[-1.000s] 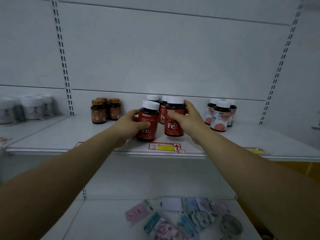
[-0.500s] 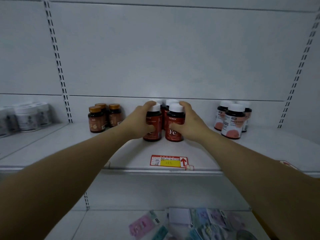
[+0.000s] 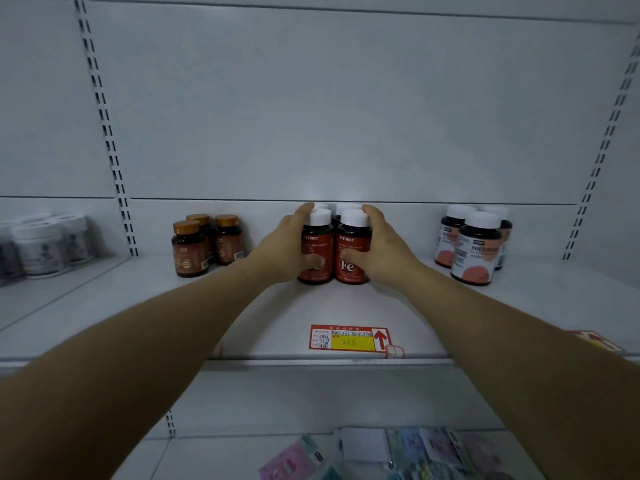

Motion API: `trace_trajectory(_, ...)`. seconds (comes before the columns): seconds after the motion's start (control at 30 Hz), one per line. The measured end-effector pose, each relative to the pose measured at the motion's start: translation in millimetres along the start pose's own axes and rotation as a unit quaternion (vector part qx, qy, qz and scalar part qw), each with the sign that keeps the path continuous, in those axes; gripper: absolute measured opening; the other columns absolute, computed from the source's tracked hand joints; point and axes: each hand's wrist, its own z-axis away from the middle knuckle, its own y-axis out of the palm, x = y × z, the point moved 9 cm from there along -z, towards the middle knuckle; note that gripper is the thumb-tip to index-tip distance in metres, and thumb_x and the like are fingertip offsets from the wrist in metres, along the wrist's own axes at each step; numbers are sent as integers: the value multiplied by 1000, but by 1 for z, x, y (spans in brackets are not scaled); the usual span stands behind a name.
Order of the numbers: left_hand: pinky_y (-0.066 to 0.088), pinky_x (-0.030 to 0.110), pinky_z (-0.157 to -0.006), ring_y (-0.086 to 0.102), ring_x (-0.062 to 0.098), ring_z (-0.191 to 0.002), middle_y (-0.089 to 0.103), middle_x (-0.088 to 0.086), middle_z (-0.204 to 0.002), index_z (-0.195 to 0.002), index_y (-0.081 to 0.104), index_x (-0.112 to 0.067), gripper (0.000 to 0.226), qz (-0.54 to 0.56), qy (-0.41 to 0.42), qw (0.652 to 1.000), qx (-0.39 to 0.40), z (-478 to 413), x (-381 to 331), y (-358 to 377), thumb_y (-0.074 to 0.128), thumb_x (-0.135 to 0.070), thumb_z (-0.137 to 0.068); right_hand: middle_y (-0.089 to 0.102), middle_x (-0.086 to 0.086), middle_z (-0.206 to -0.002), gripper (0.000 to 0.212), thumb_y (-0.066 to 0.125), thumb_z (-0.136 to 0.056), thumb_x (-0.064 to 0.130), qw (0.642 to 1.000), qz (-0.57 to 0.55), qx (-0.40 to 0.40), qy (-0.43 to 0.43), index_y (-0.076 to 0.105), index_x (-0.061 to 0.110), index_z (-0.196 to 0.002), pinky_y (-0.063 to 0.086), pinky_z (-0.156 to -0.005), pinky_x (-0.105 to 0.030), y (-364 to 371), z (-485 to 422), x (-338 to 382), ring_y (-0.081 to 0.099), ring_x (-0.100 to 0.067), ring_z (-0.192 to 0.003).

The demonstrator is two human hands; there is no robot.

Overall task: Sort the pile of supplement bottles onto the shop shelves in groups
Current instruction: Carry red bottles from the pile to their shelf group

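Toward the back edge of the shelf (image 3: 346, 306), the left hand (image 3: 280, 251) had its grip curled round the left red bottle (image 3: 317, 242), the right hand (image 3: 384, 247) round the right red bottle (image 3: 353, 237), both upright.

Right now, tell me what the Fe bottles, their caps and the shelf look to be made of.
Fe bottles: dark body, probably plastic, possibly glass; the dim light leaves it open. Red labels look like glossy printed film.
Caps: white plastic, smooth, with a soft sheen.
Shelf: likely painted sheet metal, pale and matte, judging by the thin front edge and the slotted uprights.
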Motion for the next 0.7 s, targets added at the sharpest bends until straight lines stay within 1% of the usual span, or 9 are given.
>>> trace_trajectory(0.1, 38, 40, -104, 37, 27, -134, 23, 4, -153, -151, 0, -32, 99, -16, -23, 1000, 11, 10, -5, -5, 72, -30, -82, 46, -7, -136, 87, 75, -79, 33, 999, 27, 24, 9, 20, 28, -147, 47, -97, -43, -5, 0, 3, 52, -27, -120)
trace_trajectory(0.2, 34, 38, -106, 33, 27, -137, 18, 3, -157, -151, 5, -31, 90, -71, -47, 996, 9, 32, -7, -23, 65, -43, -85, 34, -7, -144, 95, 75, -76, 42, 998, 62, 28, 10, 17, 28, -149, 42, -102, -41, -16, -4, 14, 42, -27, -130)
trace_trajectory(0.27, 35, 38, -105, 38, 26, -134, 26, 4, -154, -150, 17, -28, 82, -121, -72, 990, 19, 50, -2, -40, 62, -51, -84, 26, -6, -150, 96, 72, -77, 49, 993, 112, 23, -24, 14, 29, -151, 37, -106, -41, -21, -6, 34, 33, -26, -135)
trace_trajectory(0.33, 41, 36, -99, 50, 24, -120, 43, 5, -142, -143, 34, -24, 73, -159, -95, 982, 23, 70, 4, -59, 61, -55, -83, 29, -6, -150, 87, 66, -80, 54, 983, 165, 29, -78, 22, 26, -149, 35, -107, -42, -18, -5, 63, 32, -26, -135)
trace_trajectory(0.4, 43, 31, -89, 53, 21, -105, 53, 4, -126, -133, 45, -19, 62, -178, -108, 978, 26, 92, 7, -78, 62, -52, -84, 33, -6, -148, 79, 61, -82, 57, 974, 190, 46, -116, 29, 23, -147, 34, -107, -41, -8, -1, 95, 33, -26, -135)
trace_trajectory(0.43, 42, 30, -88, 52, 21, -105, 53, 4, -126, -133, 46, -18, 59, -188, -117, 975, 30, 104, 10, -87, 62, -49, -85, 33, -5, -149, 77, 59, -83, 57, 971, 192, 58, -127, 30, 23, -146, 33, -108, -40, 1, 3, 112, 32, -26, -135)
trace_trajectory(0.57, 35, 36, -105, 42, 24, -130, 40, 3, -146, -141, 39, -23, 64, -243, -163, 954, 56, 157, 42, -126, 59, -50, -87, 33, -6, -149, 75, 55, -87, 57, 959, 194, 111, -176, 27, 23, -148, 35, -105, -40, 50, 18, 182, 34, -27, -134)
trace_trajectory(0.63, 32, 36, -108, 39, 22, -134, 35, 0, -151, -143, 36, -26, 66, -258, -182, 948, 51, 185, 63, -150, 59, -52, -86, 35, -6, -147, 74, 54, -87, 57, 950, 197, 133, -201, 29, 23, -147, 39, -102, -41, 82, 26, 219, 38, -28, -131)
trace_trajectory(0.7, 34, 36, -107, 41, 22, -131, 35, -1, -151, -143, 36, -27, 66, -267, -200, 942, 39, 215, 84, -177, 59, -51, -86, 36, -6, -147, 74, 52, -87, 59, 943, 196, 152, -222, 28, 24, -147, 40, -101, -42, 118, 36, 257, 41, -28, -129)
